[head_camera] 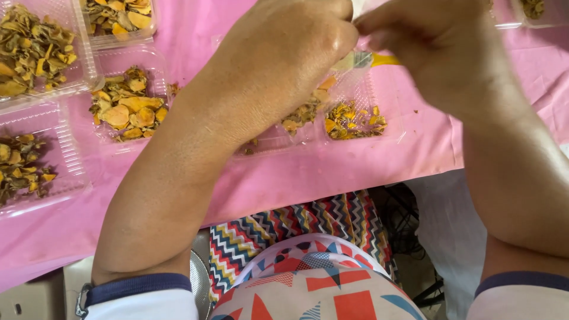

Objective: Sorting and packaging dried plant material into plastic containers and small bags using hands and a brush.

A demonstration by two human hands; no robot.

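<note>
Tray: clear plastic tray (355,127), orange-brown dried pieces inside.
Hands: left hand (284,53) and right hand (427,35) curled, fingertips meeting; grip unclear.
Around: more filled trays (127,104) on pink cloth (332,172).

Pink tablecloth (332,172) under clear trays (53,154) of dried petals (127,106)

Both forearms are raised toward twelve o'clock, bare to short dark-edged sleeves at the bottom corners. The left hand (284,53) is curled, knuckles up, fingers bunched at its two o'clock tip. The right hand (432,41) is brought close at three o'clock, fingertips pinched, meeting the left's.
</note>
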